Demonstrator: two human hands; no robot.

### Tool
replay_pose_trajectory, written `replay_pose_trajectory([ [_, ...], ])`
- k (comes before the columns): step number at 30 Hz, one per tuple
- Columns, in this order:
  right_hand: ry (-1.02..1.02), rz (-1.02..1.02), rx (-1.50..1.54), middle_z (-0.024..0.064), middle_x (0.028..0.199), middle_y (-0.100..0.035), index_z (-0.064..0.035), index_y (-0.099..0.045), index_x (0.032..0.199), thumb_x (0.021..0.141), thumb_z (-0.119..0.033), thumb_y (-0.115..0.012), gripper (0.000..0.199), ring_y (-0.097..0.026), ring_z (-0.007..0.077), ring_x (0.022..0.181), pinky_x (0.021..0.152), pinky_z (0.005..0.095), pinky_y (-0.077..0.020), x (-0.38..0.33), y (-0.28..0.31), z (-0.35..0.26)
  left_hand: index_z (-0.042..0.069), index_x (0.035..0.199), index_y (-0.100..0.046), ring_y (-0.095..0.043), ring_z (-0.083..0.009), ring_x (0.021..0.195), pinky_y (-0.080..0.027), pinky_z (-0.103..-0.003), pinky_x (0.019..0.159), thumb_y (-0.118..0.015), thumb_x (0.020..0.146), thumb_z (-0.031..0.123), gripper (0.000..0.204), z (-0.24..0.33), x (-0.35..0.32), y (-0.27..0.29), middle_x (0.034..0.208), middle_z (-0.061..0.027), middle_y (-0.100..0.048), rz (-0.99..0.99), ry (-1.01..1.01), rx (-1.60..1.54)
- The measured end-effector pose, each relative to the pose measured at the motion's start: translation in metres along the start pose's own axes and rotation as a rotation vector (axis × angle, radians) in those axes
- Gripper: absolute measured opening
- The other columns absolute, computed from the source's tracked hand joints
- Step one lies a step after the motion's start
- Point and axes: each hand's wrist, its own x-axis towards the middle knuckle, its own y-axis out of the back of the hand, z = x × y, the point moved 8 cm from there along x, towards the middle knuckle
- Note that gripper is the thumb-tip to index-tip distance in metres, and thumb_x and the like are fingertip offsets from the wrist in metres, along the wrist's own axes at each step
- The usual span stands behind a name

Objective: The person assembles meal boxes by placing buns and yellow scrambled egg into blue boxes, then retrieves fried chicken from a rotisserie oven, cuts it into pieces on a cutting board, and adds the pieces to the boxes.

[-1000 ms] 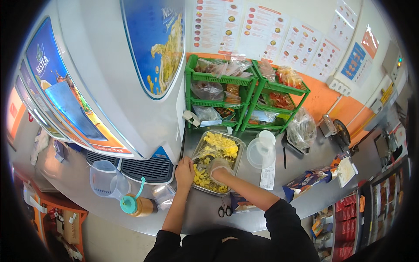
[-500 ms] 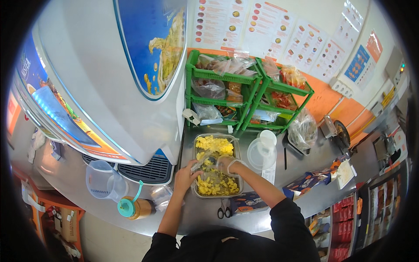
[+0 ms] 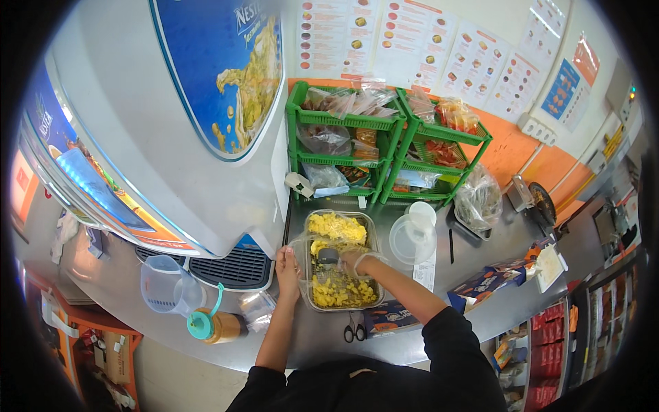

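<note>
A clear rectangular tray [image 3: 374, 237] of yellow scrambled egg [image 3: 338, 225] sits on the steel counter before me. My right hand [image 3: 355, 262], in a loose clear plastic glove, is over the tray's middle, its fingers closed round a small dark grey scoop [image 3: 328, 256]. The scoop's handle is hidden by the hand. My left hand [image 3: 287, 270] is bare and closed at the tray's left edge, pinching thin clear plastic that looks like a bag [image 3: 299, 248]. The bag's outline is hard to make out against the tray.
A drink dispenser [image 3: 213, 185] stands left, with a clear jug [image 3: 165, 285] and a teal-lidded jar [image 3: 214, 326] below. Green racks [image 3: 347, 120] hold bagged food behind. Right of the tray are a clear tub [image 3: 410, 240] and boxes [image 3: 487, 281]. Scissors [image 3: 355, 332] lie in front.
My left hand has moved left from over the tray to its edge, drawing the clear plastic along. The dark scoop in my right hand now shows more plainly.
</note>
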Motion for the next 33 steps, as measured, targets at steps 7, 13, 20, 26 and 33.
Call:
replay_pose_trajectory([
  [7, -0.026, 0.092, -0.231, 0.0206, 0.108, -0.065, -0.0034, -0.067, 0.104, 0.08, -0.027, -0.061, 0.034, -0.062, 0.0345, 0.103, 0.09, 0.0413, -0.0477, 0.001, 0.003, 0.0, 0.009, 0.087, -0.055, -0.053, -0.0208, 0.069, -0.045, -0.032, 0.058, -0.064, 0.086, 0.022, 0.015, 0.051, -0.032, -0.027, 0.081, -0.0045, -0.051, -0.016, -0.477, 1.262],
  [13, -0.049, -0.011, -0.18, 0.0269, 0.114, -0.06, 0.003, -0.063, 0.108, 0.082, -0.037, -0.061, 0.048, -0.06, 0.0386, 0.105, 0.091, 0.0431, -0.0469, -0.013, 0.02, -0.024, 0.007, 0.098, -0.059, -0.054, -0.0309, 0.108, -0.047, -0.041, 0.081, -0.062, 0.073, 0.001, 0.026, 0.08, -0.051, -0.112, 0.11, -0.0131, -0.056, -0.239, -0.93, 1.55],
  [20, 0.008, -0.06, -0.226, 0.0272, 0.112, -0.061, 0.0036, -0.061, 0.11, 0.083, -0.038, -0.06, 0.05, -0.061, 0.0396, 0.103, 0.089, 0.0441, -0.0479, -0.003, 0.009, -0.018, 0.008, 0.11, -0.059, -0.053, -0.0291, 0.108, -0.047, -0.039, 0.082, -0.058, 0.073, -0.003, 0.038, 0.011, 0.041, -0.111, 0.108, -0.0108, -0.056, -0.65, -0.73, 1.919],
  [26, 0.014, -0.029, -0.204, 0.0266, 0.111, -0.061, 0.0025, -0.062, 0.108, 0.083, -0.038, -0.059, 0.047, -0.06, 0.0394, 0.103, 0.089, 0.0435, -0.0478, -0.001, 0.005, -0.011, 0.005, 0.091, -0.059, -0.052, -0.0316, 0.1, -0.051, -0.038, 0.079, -0.06, 0.075, 0.003, 0.016, 0.06, 0.039, -0.121, 0.103, -0.0114, -0.055, -0.169, -0.919, 1.832],
  [33, 0.013, 0.06, -0.267, 0.0236, 0.109, -0.063, 0.0005, -0.066, 0.102, 0.082, -0.03, -0.058, 0.038, -0.062, 0.038, 0.098, 0.086, 0.043, -0.0492, 0.002, 0.006, -0.001, 0.008, 0.095, -0.069, -0.045, -0.0279, 0.105, -0.038, -0.035, 0.083, -0.057, 0.079, 0.01, 0.02, 0.062, 0.012, -0.123, 0.097, -0.0081, -0.055, -0.068, -0.748, 2.535],
])
